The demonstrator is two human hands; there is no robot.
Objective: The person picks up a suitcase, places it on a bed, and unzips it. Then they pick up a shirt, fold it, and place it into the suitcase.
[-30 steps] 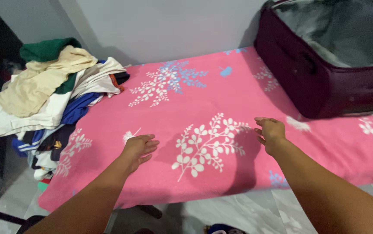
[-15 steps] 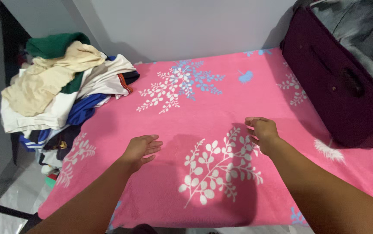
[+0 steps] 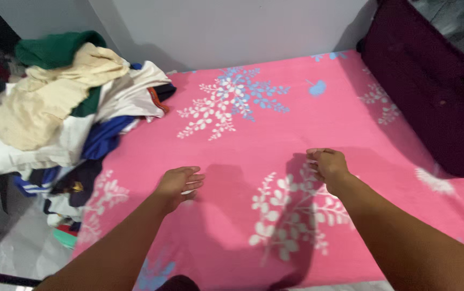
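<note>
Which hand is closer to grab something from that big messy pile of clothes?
Probably the left hand. It hovers open over the pink blanket on the side where the pile of clothes sits. The right hand is farther off, nearer the dark suitcase.

Left hand (image 3: 178, 183) flat, fingers extended, right hand (image 3: 329, 164) loosely curled (both arms outstretched)

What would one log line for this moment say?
left hand: open, over pink blanket | right hand: curled, empty | clothes pile: left | suitcase: right
</note>
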